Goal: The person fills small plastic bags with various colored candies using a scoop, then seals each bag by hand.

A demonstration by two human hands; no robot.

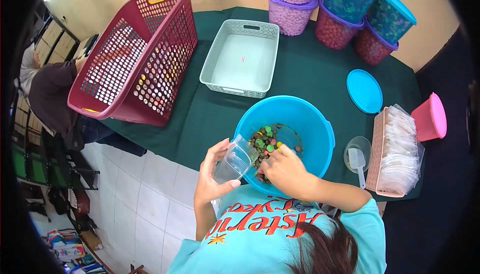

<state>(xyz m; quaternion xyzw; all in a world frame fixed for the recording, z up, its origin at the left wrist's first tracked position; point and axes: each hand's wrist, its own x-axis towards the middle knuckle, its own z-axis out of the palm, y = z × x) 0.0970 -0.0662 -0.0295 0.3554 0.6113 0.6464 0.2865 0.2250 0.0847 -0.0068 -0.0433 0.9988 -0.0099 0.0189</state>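
Note:
My left hand (212,174) is wrapped round a clear plastic pouch (235,160), whose mouth tilts over the left rim of a large blue basin (317,124). Inside the basin lies a heap of small round candies (267,141), brown, green, pink and yellow. My right hand (285,171) reaches down into the basin at the near side of this heap. Its fingers are curled together among the candies, and their tips are partly hidden, so what they pinch does not show.
Behind the basin are a pale grey tray (245,56) and a maroon laundry basket (165,74). To the right stand a small tub with a white scoop (357,160), a pink basket of plastic pouches (378,159), a pink canister (427,119) and a blue lid (365,91). Stacked candy tubs (292,14) line the wall.

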